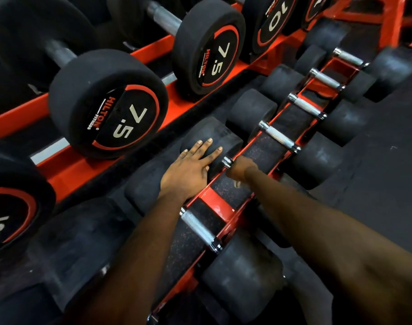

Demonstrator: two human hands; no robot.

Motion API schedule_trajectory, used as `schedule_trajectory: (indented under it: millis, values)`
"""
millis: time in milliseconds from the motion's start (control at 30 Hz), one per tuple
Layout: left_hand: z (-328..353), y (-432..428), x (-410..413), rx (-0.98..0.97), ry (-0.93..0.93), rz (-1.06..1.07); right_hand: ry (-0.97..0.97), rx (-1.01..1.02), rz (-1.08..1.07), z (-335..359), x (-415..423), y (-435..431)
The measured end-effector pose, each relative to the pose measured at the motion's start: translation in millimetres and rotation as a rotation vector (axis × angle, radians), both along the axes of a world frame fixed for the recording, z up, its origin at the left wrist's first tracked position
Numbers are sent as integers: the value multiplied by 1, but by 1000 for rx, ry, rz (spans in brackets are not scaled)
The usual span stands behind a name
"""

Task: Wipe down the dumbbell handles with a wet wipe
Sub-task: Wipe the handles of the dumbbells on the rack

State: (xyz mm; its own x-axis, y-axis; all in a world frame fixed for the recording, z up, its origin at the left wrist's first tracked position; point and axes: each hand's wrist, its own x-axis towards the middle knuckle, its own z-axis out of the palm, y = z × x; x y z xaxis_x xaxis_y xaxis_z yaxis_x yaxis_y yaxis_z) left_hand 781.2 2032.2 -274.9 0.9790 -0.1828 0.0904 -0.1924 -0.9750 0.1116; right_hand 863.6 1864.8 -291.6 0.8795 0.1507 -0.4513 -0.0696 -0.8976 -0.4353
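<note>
Hands work the lower tier of the red rack [220,202]: the left hand [188,170] lies flat and unclenched, fingers spread on the black rubber head [212,134] of one dumbbell, probably to stop it rolling. The right hand [241,171] is clenched around that dumbbell's handle [227,161], only the chrome collar showing beside the fist, and a pale scrap below the fist is most likely the wet wipe [237,183], bunched in the grip so it wraps the knurling. Neighbouring handles [278,137] along the same tier lie exposed and within reach.
</note>
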Motion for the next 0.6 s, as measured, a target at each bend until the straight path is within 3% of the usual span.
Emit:
schedule_trajectory:
  millis: [67,200,467,600]
  values:
    - [-1,1,0,9,0,-1,-152,60,-85,-10,-19,6]
    - [0,1,1,5,14,-6,-404,-135,-54,-27,-55,-6]
    - [7,-1,-2,12,-12,-32,-421,-248,83,6,-53,-43]
    - [6,-3,-2,-19,-177,-10,-318,-3,-23,18,-28,-77]
